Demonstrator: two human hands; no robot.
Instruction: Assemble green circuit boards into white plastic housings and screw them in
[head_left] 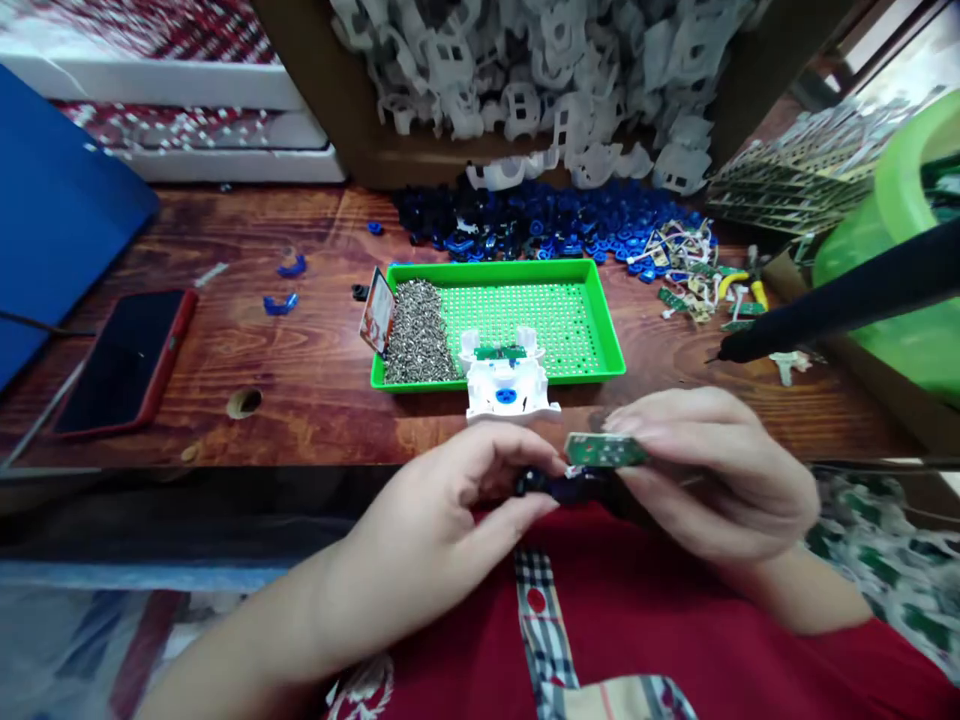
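Between thumb and fingers, my left hand pinches a small dark plastic part just past the table's front edge. My right hand grips a small green circuit board by its right end, right above the dark part. Whether the board touches that part I cannot tell. Behind my hands, a white plastic housing with a blue round piece and a green board in it leans at the front rim of a green tray. Many small metal screws fill the tray's left side.
Blue and black plastic parts lie heaped behind the tray, below a box of white housings. A black electric screwdriver reaches in from the right, near a green basket. A phone lies at left.
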